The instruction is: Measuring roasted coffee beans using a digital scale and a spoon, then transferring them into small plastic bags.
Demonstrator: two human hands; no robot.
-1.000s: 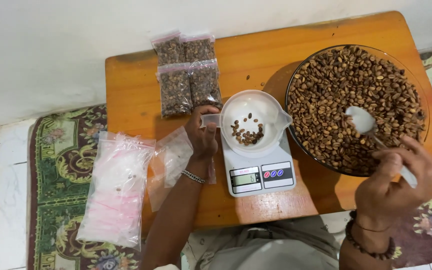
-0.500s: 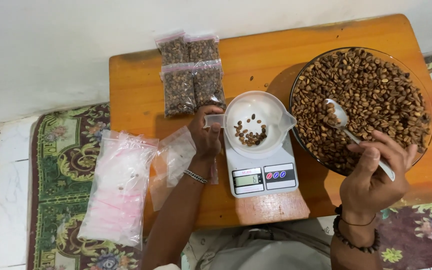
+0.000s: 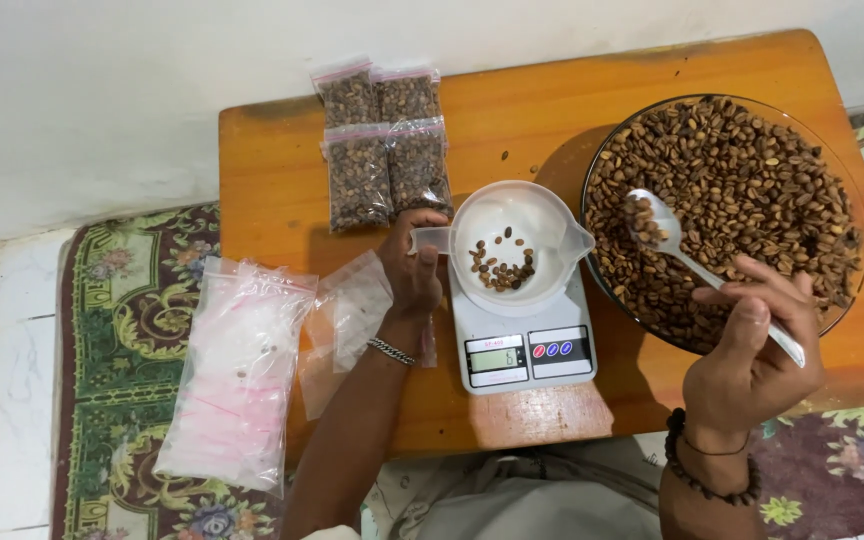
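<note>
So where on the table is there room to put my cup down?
Bare wood shows on the table left of the filled bags, along the back between those bags and the glass bowl, and in front of the scale. The middle is crowded: scale, white cup, left hand, right hand with the spoon.
</note>
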